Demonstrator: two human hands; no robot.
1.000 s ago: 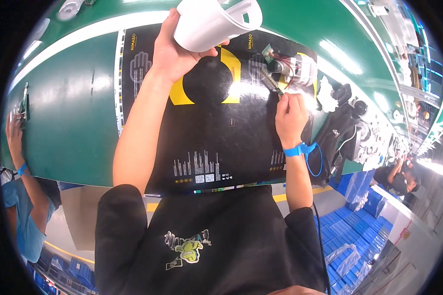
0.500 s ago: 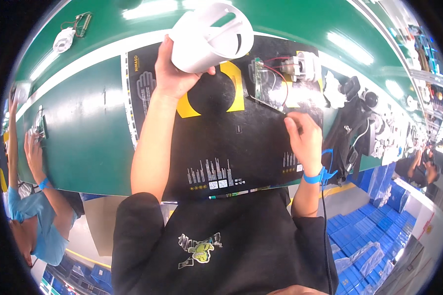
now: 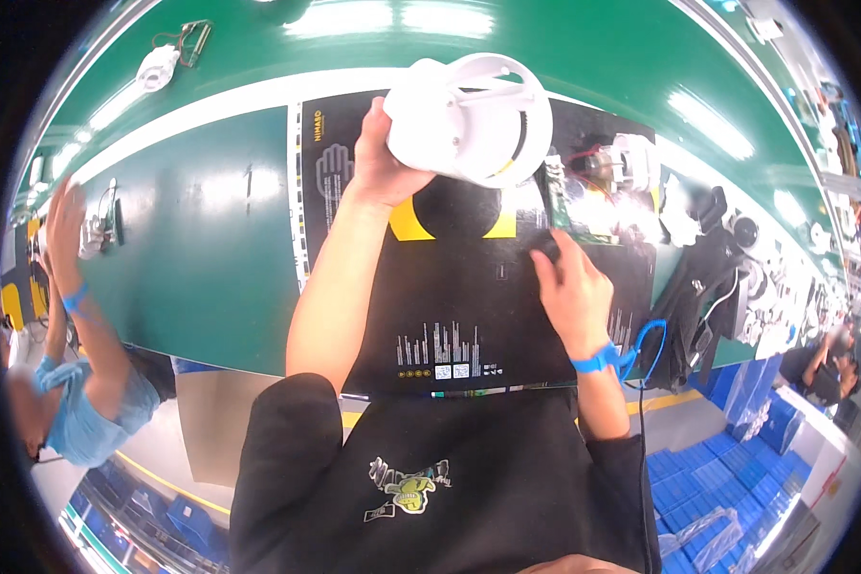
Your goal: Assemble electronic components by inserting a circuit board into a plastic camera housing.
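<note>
My left hand (image 3: 389, 170) is closed around a white cylindrical housing (image 3: 429, 120), held tilted above the black printed mat (image 3: 454, 297). The housing's open end, with ribs and a slot inside, faces right. My right hand (image 3: 576, 292) hovers over the mat, thumb and index finger curled together. Something small and dark (image 3: 547, 245) shows at its fingertips, but I cannot make out what it is. A blue wrist strap (image 3: 598, 361) with a coiled cord is on that arm. Just beyond these fingers lies a green circuit board (image 3: 572, 208), wired to a white motor-like part (image 3: 631, 163).
Black and white parts (image 3: 708, 210) crowd the bench to the right. On the far green surface lies another white part (image 3: 158, 67) with a wired board. A co-worker's hand (image 3: 64, 225) is raised at the left. Blue crates (image 3: 708, 474) stand below on the right.
The whole view has shifted, moving the bench rightward in it. The white housing has turned, its open end now facing more to the right. My right hand has drawn away from the board's edge.
</note>
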